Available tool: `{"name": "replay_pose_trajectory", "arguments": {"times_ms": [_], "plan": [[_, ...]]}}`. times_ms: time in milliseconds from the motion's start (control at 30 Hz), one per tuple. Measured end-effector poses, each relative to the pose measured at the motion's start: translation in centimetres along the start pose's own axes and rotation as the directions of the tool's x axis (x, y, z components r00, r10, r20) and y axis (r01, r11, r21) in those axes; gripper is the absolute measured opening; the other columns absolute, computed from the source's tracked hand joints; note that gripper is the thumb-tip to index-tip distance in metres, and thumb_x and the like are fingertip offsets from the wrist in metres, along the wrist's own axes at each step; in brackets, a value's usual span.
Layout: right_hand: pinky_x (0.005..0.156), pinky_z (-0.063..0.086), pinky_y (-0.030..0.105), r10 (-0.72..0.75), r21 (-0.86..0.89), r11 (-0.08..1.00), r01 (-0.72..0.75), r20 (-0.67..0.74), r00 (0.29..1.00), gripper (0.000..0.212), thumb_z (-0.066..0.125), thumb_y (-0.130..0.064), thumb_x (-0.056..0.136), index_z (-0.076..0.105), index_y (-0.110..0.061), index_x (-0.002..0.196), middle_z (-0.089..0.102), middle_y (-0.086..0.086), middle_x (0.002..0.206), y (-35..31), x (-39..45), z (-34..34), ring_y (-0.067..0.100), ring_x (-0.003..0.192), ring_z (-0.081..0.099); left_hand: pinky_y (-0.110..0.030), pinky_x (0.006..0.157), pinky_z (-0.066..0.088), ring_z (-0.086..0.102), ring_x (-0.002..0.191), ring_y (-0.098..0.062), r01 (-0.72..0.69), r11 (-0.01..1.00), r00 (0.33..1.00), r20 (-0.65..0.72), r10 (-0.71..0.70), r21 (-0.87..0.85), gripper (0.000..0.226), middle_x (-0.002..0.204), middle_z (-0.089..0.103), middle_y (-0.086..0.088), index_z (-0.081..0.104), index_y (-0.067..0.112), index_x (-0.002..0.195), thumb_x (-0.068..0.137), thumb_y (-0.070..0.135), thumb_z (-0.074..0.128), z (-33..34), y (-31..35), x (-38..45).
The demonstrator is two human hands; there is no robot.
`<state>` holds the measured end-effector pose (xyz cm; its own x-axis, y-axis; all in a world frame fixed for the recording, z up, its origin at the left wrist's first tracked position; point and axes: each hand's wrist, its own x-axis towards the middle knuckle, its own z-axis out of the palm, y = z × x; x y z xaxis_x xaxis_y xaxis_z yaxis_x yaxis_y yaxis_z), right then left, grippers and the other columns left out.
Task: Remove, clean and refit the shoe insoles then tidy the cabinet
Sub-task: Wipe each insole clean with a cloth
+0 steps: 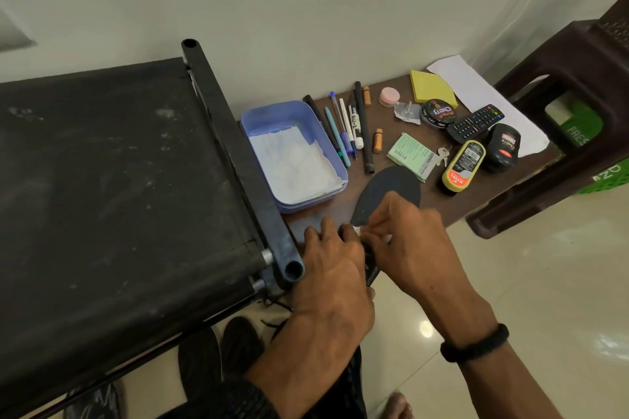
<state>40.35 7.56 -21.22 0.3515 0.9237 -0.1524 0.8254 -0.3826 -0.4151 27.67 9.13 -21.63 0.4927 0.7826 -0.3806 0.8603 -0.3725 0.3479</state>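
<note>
Cleaning step in hand, by the look of it. Dark insole (388, 194) flat on brown table (340, 204), near edge, just right of lilac tub (272, 119) w/ white tissue inside (296, 163); heel end hidden under hands. Left hand (330, 265) pressing down on near end, fingers fairly straight and close together. Right hand (405, 241) w/ fingertips pinching small white scrap, prob. tissue, against insole mid-part. Shoes (221, 350) on floor below, near left. Next: wipe toward far toe end, keeping heel pinned; then flip or refit. Polish tins, pens far right, untidied yet.
</note>
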Motion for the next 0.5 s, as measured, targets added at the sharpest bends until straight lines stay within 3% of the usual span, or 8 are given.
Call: {"name": "replay_pose_trajectory", "arguments": {"times_ms": [167, 267, 367, 500], "plan": [[0.055, 0.048, 0.006, 0.023, 0.027, 0.999, -0.027, 0.139, 0.99, 0.023, 0.078, -0.008, 0.086, 0.059, -0.021, 0.091, 0.064, -0.011, 0.08, -0.3, -0.7, -0.7, -0.006, 0.068, 0.06, -0.039, 0.112, 0.04, 0.029, 0.141, -0.027, 0.033, 0.999, 0.999, -0.003, -0.033, -0.039, 0.086, 0.153, 0.028, -0.009, 0.032, 0.012, 0.152, 0.086, 0.045, 0.076, 0.4, -0.1, -0.1], [0.059, 0.043, 0.0, 0.002, 0.119, 0.993, -0.006, 0.038, 0.999, 0.025, 0.08, -0.003, 0.083, 0.06, -0.017, 0.091, 0.07, -0.007, 0.081, 0.0, -0.8, 0.0, -0.008, 0.069, 0.061, -0.038, 0.11, 0.042, 0.033, 0.139, -0.026, 0.029, 1.0, 1.0, -0.003, -0.029, -0.012, 0.078, 0.149, 0.033, -0.01, 0.037, 0.012, 0.147, 0.087, 0.044, 0.076, 0.3, 0.1, -0.3], [0.061, 0.045, 0.002, 0.0, 0.157, 0.988, 0.012, -0.078, 0.997, 0.023, 0.08, -0.011, 0.086, 0.059, -0.016, 0.093, 0.072, -0.004, 0.085, 0.1, 0.1, 0.7, -0.001, 0.078, 0.064, -0.04, 0.102, 0.045, 0.037, 0.135, -0.025, 0.03, 0.998, 1.0, -0.002, -0.03, 0.046, 0.072, 0.143, 0.036, -0.007, 0.042, 0.016, 0.142, 0.086, 0.048, 0.075, -0.2, 0.3, -0.3], [0.061, 0.042, 0.003, 0.027, 0.201, 0.98, 0.01, -0.18, 0.983, 0.024, 0.079, -0.011, 0.087, 0.057, -0.019, 0.095, 0.07, -0.008, 0.083, 0.2, 2.6, 0.8, -0.004, 0.077, 0.063, -0.047, 0.098, 0.046, 0.035, 0.136, -0.03, 0.013, 0.986, 1.0, 0.018, -0.016, 0.168, 0.079, 0.147, 0.033, -0.011, 0.035, 0.014, 0.147, 0.088, 0.053, 0.07, -0.6, 0.3, -0.4]]}}
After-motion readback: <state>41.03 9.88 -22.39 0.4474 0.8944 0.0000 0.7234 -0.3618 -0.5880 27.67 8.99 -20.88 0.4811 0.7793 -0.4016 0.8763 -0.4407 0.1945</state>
